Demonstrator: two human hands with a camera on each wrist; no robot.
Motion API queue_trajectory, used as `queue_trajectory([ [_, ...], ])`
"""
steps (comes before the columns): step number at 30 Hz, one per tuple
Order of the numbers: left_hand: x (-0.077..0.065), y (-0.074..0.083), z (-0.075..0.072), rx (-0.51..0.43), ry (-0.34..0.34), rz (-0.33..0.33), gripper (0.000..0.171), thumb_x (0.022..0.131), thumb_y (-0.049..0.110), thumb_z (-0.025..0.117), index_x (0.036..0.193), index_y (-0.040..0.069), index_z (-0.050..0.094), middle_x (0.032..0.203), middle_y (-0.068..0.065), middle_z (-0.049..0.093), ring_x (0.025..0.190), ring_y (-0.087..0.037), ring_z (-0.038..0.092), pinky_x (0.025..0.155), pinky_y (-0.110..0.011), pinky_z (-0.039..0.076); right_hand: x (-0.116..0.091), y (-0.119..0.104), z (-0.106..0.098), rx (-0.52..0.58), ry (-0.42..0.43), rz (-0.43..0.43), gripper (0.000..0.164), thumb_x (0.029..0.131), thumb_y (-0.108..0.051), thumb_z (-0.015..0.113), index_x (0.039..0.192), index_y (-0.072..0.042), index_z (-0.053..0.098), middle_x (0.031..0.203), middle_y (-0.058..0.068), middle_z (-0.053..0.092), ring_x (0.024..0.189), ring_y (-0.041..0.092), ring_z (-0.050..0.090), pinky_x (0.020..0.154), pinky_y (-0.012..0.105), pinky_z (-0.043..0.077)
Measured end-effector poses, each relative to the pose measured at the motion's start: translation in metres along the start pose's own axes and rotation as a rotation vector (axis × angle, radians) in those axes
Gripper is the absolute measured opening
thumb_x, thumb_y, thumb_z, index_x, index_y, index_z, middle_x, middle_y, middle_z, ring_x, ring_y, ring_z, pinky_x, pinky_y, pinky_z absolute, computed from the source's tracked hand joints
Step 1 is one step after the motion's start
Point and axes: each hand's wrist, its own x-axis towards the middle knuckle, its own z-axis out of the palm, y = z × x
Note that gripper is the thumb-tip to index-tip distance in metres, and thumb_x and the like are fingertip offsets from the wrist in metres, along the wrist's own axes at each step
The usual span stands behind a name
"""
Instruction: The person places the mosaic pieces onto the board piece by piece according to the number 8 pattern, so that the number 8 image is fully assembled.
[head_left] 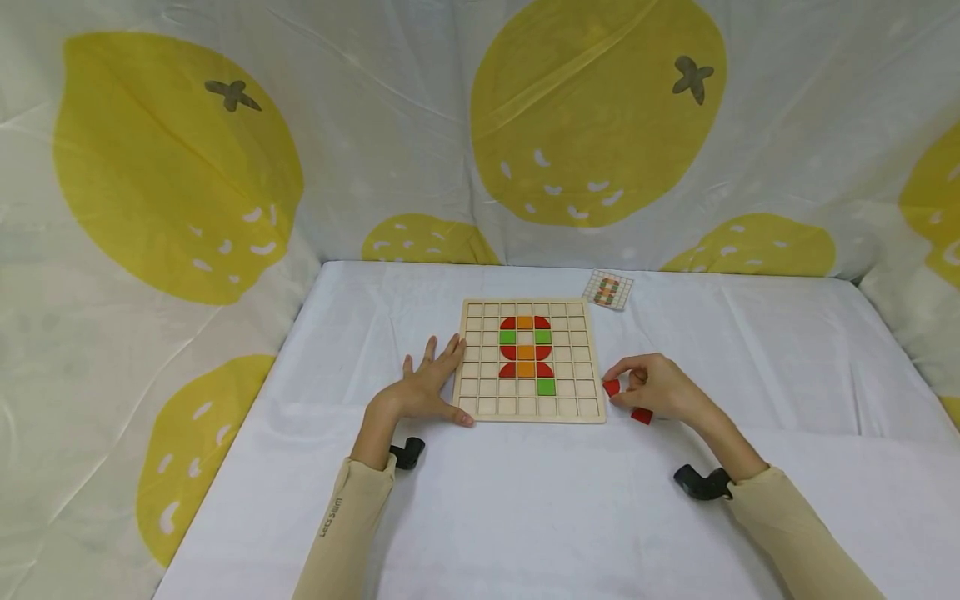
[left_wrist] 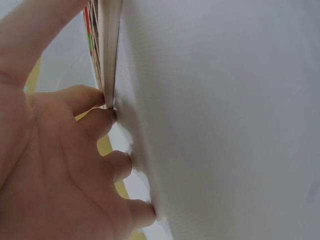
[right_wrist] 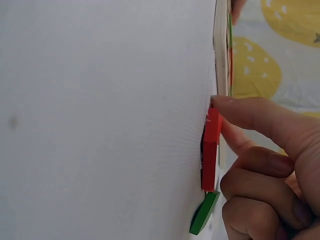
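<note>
A wooden grid board (head_left: 468, 387) lies flat on the white cloth. On it, red rounded pieces, orange squares and green squares (head_left: 546, 387) form a pattern. My left hand (head_left: 422, 387) has its fingers spread, with fingertips at the board's left edge and thumb by the lower left corner. Just beyond the right edge, my right hand (head_left: 660, 390) pinches a small red piece (head_left: 611, 387) between thumb and index finger. Below that hand lies another red block (head_left: 642, 415). In the right wrist view, a green block (right_wrist: 204, 215) shows beside a red one.
A pattern card (head_left: 608, 290) with a matching coloured grid lies behind the board's upper right corner. White cloth (head_left: 555, 517) covers the table. A lemon-printed curtain (head_left: 390, 125) hangs at the back and sides. Black devices (head_left: 701, 483) are worn at both wrists.
</note>
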Motion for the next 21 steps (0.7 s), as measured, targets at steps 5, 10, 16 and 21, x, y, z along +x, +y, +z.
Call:
queue_trajectory([
  [5,0.0005,0.0005,0.0,0.0,0.003,0.0,0.133,0.074,0.044,0.092,0.167,0.008,0.005,0.176,-0.012,-0.004,0.159,-0.045,-0.017,0.121,-0.077,-0.009,-0.0035,0.0043,-0.0045,-0.022,0.031,0.0,0.027,0.084,-0.013,0.083,0.109,-0.009,0.076,0.064,-0.001,0.044,0.053,0.01,0.041,0.049,0.022,0.031],
  [10,0.0002,0.0007,0.0001,0.001,0.001,0.001,0.133,0.073,0.045,0.092,0.167,0.009,0.005,0.176,-0.012,-0.004,0.159,-0.045,-0.018,0.121,-0.077,-0.009,-0.0048,0.0073,-0.007,-0.045,0.051,-0.002,0.026,0.083,-0.017,0.085,0.106,-0.009,0.077,0.064,-0.002,0.046,0.055,0.011,0.042,0.051,0.023,0.032],
  [16,0.0006,0.0007,-0.0001,0.01,-0.004,-0.006,0.133,0.074,0.045,0.092,0.167,0.009,0.005,0.176,-0.011,-0.005,0.16,-0.044,-0.018,0.121,-0.077,-0.009,-0.005,0.0092,-0.0085,-0.039,0.025,-0.017,0.024,0.083,-0.017,0.086,0.105,-0.01,0.078,0.064,-0.002,0.044,0.058,0.012,0.042,0.052,0.023,0.032],
  [21,0.0002,0.0011,-0.0003,0.016,-0.008,-0.012,0.134,0.074,0.045,0.092,0.167,0.01,0.004,0.176,-0.01,-0.005,0.16,-0.043,-0.018,0.122,-0.076,-0.009,-0.0039,0.0092,-0.0089,-0.027,0.01,-0.022,0.023,0.084,-0.018,0.086,0.103,-0.009,0.078,0.063,-0.002,0.043,0.056,0.012,0.042,0.052,0.023,0.033],
])
